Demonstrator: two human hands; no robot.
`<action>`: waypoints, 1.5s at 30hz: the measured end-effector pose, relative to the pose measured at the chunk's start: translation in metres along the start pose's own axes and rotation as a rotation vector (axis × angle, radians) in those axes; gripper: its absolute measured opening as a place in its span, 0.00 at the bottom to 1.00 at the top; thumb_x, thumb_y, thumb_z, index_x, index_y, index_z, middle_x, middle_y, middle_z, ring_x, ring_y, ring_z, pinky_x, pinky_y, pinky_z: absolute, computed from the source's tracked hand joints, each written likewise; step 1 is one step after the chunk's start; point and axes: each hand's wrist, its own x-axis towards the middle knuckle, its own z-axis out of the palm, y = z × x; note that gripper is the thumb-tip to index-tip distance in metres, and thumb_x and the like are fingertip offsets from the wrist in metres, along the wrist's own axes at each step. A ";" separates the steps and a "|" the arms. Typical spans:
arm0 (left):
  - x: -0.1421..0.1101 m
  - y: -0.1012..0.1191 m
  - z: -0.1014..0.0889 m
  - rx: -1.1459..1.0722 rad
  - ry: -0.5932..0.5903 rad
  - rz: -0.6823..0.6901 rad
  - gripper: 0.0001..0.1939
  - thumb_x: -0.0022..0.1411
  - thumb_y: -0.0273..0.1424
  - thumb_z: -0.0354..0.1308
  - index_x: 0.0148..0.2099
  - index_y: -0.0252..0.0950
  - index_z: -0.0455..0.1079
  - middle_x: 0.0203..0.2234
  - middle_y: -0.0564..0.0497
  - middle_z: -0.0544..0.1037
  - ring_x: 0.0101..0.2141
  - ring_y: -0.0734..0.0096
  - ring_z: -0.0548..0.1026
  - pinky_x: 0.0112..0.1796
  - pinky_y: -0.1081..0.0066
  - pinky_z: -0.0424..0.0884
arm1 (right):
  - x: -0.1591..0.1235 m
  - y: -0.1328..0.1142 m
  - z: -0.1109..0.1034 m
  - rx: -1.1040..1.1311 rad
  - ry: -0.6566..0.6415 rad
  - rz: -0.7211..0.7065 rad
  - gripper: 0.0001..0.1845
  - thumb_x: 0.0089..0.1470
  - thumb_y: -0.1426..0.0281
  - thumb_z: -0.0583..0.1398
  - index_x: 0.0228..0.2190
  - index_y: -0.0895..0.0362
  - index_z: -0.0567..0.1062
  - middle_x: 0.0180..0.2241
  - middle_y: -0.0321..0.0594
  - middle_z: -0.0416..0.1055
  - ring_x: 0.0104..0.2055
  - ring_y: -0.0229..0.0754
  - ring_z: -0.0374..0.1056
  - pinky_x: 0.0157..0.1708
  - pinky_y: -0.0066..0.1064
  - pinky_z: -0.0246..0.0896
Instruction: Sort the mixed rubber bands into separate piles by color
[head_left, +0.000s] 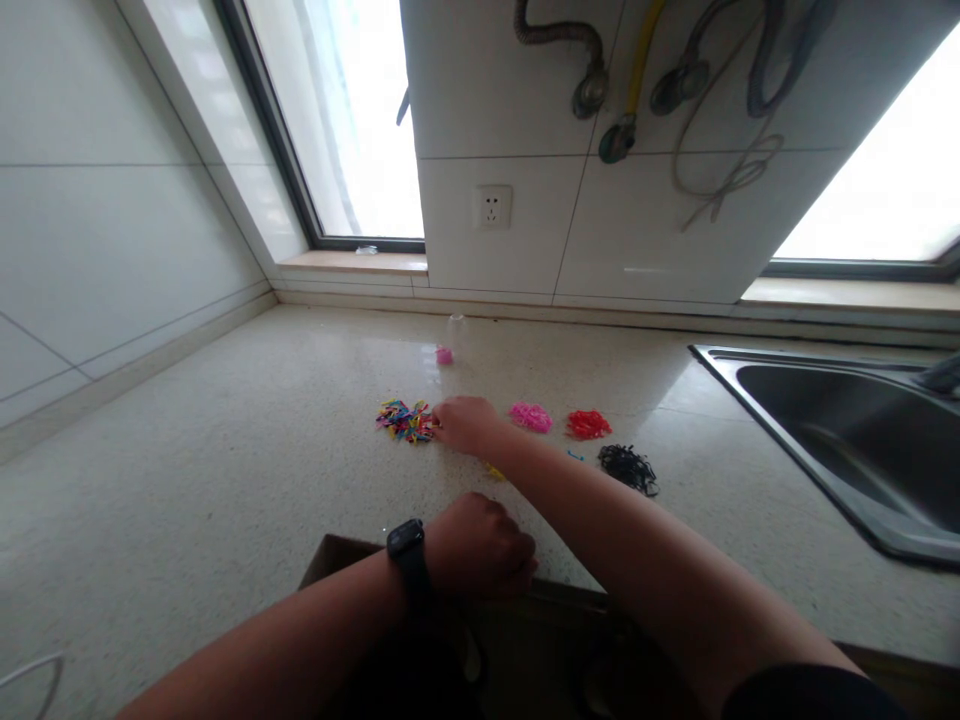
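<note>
My right hand [469,425] reaches over the counter, its fingertips pinched together at the right edge of a mixed-colour pile of small rubber bands [403,421]. What sits between those fingertips is too small to make out. My left hand [484,548], with a dark watch on the wrist, is curled into a fist at the counter's front edge; its fingers and palm face away. Right of my right hand lie a pink pile [531,417], a red pile [589,424] and a black pile [628,469] of bands. A few yellow bands [494,471] show beside my right forearm, and a blue bit [575,455] lies beyond it.
A clear small container [457,325] stands near the wall, with a pink piece [444,356] in front of it. To the right a steel sink [795,450] is set into the pale speckled counter [247,500]. A white cable [34,668] lies at the lower left.
</note>
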 end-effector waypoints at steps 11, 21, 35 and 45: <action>0.000 0.000 0.001 -0.006 0.003 -0.006 0.15 0.66 0.36 0.53 0.28 0.36 0.71 0.21 0.49 0.77 0.23 0.66 0.76 0.25 0.68 0.63 | -0.005 0.010 0.001 0.018 0.017 0.002 0.15 0.59 0.65 0.57 0.42 0.55 0.80 0.43 0.48 0.79 0.45 0.49 0.75 0.39 0.32 0.65; 0.000 0.000 0.000 -0.007 0.000 0.004 0.15 0.66 0.36 0.54 0.28 0.35 0.70 0.21 0.48 0.78 0.22 0.67 0.76 0.24 0.69 0.62 | -0.007 0.012 0.000 0.023 0.002 0.031 0.15 0.60 0.66 0.56 0.41 0.56 0.81 0.44 0.49 0.79 0.46 0.49 0.74 0.41 0.33 0.64; 0.000 0.000 -0.001 0.002 0.004 0.012 0.15 0.66 0.35 0.52 0.28 0.36 0.70 0.20 0.49 0.77 0.22 0.67 0.75 0.24 0.69 0.61 | -0.035 0.030 -0.011 0.168 0.133 0.029 0.10 0.59 0.67 0.59 0.38 0.55 0.80 0.37 0.41 0.80 0.39 0.43 0.74 0.36 0.29 0.60; 0.000 0.001 0.001 0.015 -0.021 -0.013 0.14 0.65 0.35 0.53 0.27 0.36 0.68 0.19 0.51 0.75 0.21 0.68 0.73 0.23 0.68 0.57 | -0.119 0.090 -0.020 0.567 0.395 0.139 0.09 0.58 0.64 0.61 0.35 0.56 0.79 0.29 0.37 0.77 0.30 0.36 0.70 0.32 0.27 0.61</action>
